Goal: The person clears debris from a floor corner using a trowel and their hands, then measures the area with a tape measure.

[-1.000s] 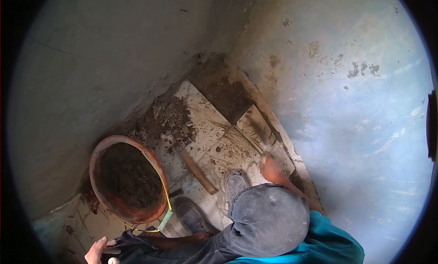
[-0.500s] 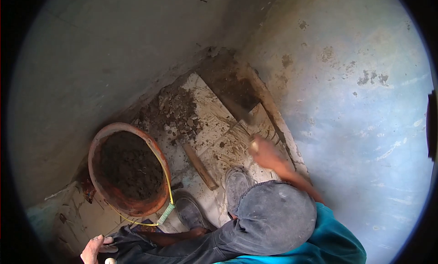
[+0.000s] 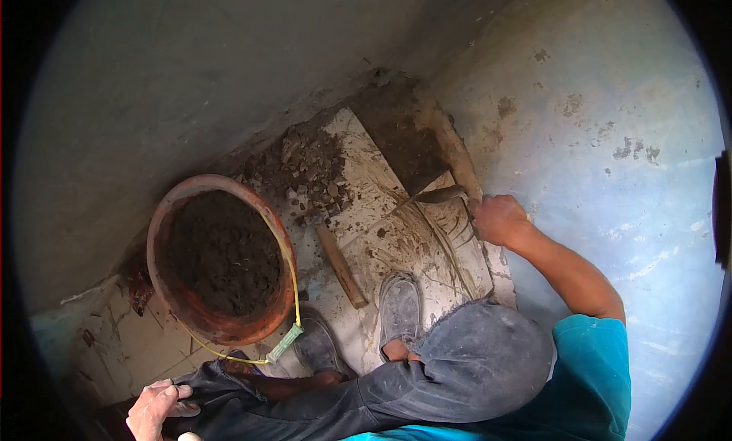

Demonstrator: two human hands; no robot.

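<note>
My right hand (image 3: pixel 502 220) is closed in a fist round the handle of a trowel, the handle itself mostly hidden by the fingers. The trowel's dark blade (image 3: pixel 441 195) points left over the corner of a pale, mud-streaked tile (image 3: pixel 374 159), beside the dug-out patch of dark soil (image 3: pixel 412 147). At the lower left my left hand (image 3: pixel 158 410) rests over my knee, its dusty fingers slightly bent and nothing visible in them. A hammer (image 3: pixel 335 262) with a wooden handle lies on the floor between the tile and my shoes; its head sits against the rubble.
An orange-brown bucket (image 3: pixel 156 246) of dark soil stands at left, its yellow wire handle (image 3: pixel 294 288) with a green grip hanging towards me. Broken rubble (image 3: pixel 309 162) is heaped along the left wall. A stained pale-blue wall (image 3: pixel 610 181) rises at right. My shoes (image 3: pixel 400 307) are on the tiles.
My right hand has moved up and right, from a blurred spot nearer my knee to beside the wall's base; the trowel blade now shows clearly. My left hand has stayed on the knee.
</note>
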